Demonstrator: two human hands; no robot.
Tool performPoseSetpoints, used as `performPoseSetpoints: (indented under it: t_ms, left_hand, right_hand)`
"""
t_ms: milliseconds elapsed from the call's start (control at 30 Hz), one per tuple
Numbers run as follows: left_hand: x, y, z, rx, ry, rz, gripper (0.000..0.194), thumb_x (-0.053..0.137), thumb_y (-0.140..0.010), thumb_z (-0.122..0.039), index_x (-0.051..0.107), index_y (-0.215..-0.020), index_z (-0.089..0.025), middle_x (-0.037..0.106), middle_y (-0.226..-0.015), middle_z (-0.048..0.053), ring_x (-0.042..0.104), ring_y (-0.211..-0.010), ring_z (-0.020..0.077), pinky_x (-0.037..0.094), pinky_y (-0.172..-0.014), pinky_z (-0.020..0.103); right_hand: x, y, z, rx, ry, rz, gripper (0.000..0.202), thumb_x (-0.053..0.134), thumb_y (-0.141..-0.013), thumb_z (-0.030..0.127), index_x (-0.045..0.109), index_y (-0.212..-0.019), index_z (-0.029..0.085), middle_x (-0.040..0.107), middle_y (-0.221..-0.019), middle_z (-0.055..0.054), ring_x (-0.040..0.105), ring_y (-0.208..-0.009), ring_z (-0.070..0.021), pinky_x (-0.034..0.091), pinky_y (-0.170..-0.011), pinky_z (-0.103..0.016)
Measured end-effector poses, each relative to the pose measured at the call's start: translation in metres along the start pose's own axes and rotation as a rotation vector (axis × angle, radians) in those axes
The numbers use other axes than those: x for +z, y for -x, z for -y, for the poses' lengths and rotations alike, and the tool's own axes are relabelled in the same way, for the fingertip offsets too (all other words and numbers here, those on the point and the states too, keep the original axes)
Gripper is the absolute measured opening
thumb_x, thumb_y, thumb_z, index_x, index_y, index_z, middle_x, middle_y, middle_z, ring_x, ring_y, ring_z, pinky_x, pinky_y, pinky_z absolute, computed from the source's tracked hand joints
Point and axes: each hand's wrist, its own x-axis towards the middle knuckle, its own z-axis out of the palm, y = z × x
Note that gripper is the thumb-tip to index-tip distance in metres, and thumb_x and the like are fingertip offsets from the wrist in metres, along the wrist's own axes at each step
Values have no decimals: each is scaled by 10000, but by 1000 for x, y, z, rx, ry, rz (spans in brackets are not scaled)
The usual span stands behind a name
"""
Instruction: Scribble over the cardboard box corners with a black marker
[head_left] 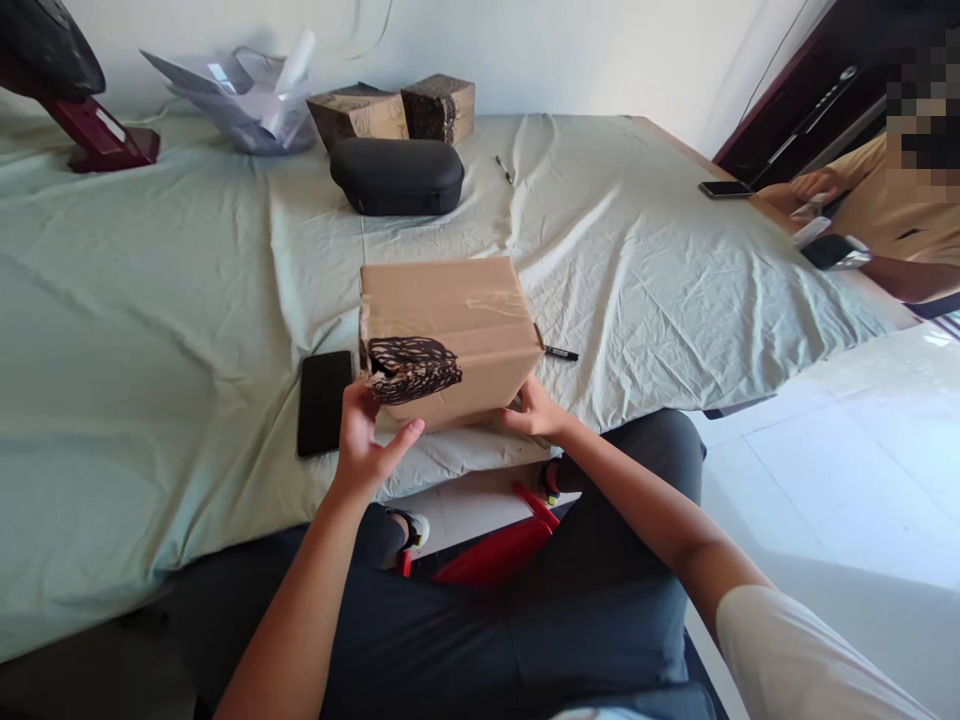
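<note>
A brown cardboard box [480, 345] sits near the front edge of the cloth-covered table, its near-left corner torn and scribbled over with black marker lines. My left hand [367, 435] grips that torn corner, thumb along the lower front face and the other fingers hidden behind the box's left side. At the lower right corner, my right hand [534, 410] holds the box with its thumb in front and fingers out of sight around the side. A black marker pen [561, 353] pokes out beside the box's right side. Just left of the box lies a dark phone [325, 403].
Behind the box are a black zip case [397, 177], two patterned cardboard boxes [360, 115], a clear plastic basket [255, 110] and a pen [504, 170]. A dark red stand [105, 135] is at far left. Another person [862, 200] sits at right near a phone [725, 189].
</note>
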Motion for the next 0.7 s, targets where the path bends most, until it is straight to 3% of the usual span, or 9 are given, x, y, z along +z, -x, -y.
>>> performPoseSetpoints:
  t_ms: [100,233,400,533,700]
  left_hand:
    - [2,-1,5,-74,29,-38,700,976,-830,-451,565,-1359,-250,738,-1250,103,781,-1165,281,633,-1165,524]
    - [6,0,14,-203,38,4,786,966,-835,-454,520,-1453,-263,739,-1323,129,786,-1238,313,641,-1162,561]
    - [8,0,20,-226,16,24,880,988,-798,-439,519,-1521,-265,742,-1402,144,772,-1294,318,601,-1233,578]
    - [10,-1,19,-260,-3,103,643,964,-807,-511,709,-1287,-167,812,-1244,168,794,-1235,355,595,-1232,588]
    - [12,-1,18,-274,3,155,544,963,-798,-532,765,-1167,-185,848,-1191,171,825,-1161,361,681,-1098,536]
  right_hand:
    - [1,-2,-7,-73,-8,3,1339,728,-861,879,90,-1869,271,141,-1966,-178,146,-1826,-479,294,-1449,-661]
    - [0,-5,-14,-69,-20,47,1421,743,-845,903,6,-1881,268,-25,-1994,-170,75,-1841,-477,264,-1456,-657]
    - [-2,-8,-12,-11,-113,40,1424,799,-833,869,41,-1885,280,5,-1998,-157,133,-1835,-453,192,-1475,-648]
    - [-2,-8,-4,17,-180,20,1386,822,-814,840,106,-1878,313,28,-2002,-122,141,-1833,-437,199,-1472,-650]
    - [-1,-6,5,108,-266,-20,1314,856,-761,847,298,-1827,320,254,-1959,-116,183,-1824,-424,229,-1474,-614]
